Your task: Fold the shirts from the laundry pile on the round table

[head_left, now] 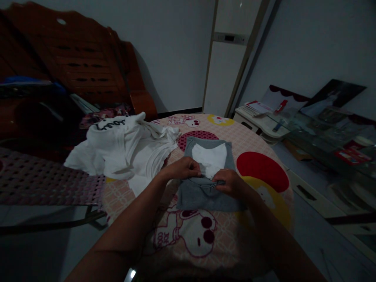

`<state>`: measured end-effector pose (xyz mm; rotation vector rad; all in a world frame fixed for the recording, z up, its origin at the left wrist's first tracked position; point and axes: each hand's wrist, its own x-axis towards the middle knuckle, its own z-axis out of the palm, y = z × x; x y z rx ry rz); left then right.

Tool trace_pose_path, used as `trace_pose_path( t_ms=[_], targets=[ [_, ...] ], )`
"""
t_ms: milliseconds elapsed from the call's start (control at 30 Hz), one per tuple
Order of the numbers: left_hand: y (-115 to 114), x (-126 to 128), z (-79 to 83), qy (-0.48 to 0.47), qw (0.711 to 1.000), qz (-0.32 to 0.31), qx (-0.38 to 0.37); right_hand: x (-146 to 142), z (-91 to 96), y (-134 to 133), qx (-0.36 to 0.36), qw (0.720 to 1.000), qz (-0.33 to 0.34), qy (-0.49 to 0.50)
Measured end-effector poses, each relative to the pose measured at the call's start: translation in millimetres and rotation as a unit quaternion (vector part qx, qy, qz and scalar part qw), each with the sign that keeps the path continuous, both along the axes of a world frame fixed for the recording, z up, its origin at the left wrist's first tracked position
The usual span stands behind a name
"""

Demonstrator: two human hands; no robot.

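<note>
A grey and white garment [205, 197] lies folded on the round table, its white panel [210, 154] facing up at the far end. My left hand [186, 168] is closed, with thumb and fingers pinching the garment's edge near the middle. Opposite it, my right hand [230, 182] grips the same raised edge, a dark fold showing between the two hands. Fingers partly hide the cloth they hold. To the left of my hands, a crumpled white garment [123, 147] with dark lettering spreads across the table and over its left side.
A patterned cloth [192, 235] with cartoon figures and coloured circles covers the table. Behind at left stands a carved wooden seat [76, 58]. A woven lounger [49, 176] is on the left. On the right is a glass-topped cabinet [317, 129] bearing papers and other items.
</note>
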<state>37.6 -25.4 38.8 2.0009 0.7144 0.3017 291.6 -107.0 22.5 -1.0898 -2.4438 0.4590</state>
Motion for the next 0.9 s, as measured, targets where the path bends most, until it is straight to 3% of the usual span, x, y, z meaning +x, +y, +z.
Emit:
trace_pose_path(
  t_ms=[133, 267, 433, 600, 767, 900],
  targets=[
    [5, -3, -4.4, 0.03, 0.998, 0.027, 0.037, -3, 10.9, -17, -0.029, 0.998, 0.048, -0.024],
    [4, 2, -6.9, 0.047, 0.991, 0.039, 0.121, -6, 18.9, -30, -0.069, 0.995, 0.067, -0.032],
    [-5, 22, -10.9, 0.049, 0.986, -0.024, 0.159, -6, 21.3, -33, -0.087, 0.993, 0.07, -0.027],
    [-14, 50, -15.0, 0.103, 0.959, 0.02, 0.263, -4, 20.5, -32, -0.098, 0.993, 0.057, -0.027],
    [-18, 66, -15.1, 0.152, 0.945, 0.03, 0.287, -5, 22.6, -32, -0.105, 0.993, 0.048, -0.016],
    [-22, 70, -13.4, 0.113, 0.956, 0.09, 0.256, -6, 22.8, -31, -0.107, 0.993, 0.051, -0.012]
  ],
)
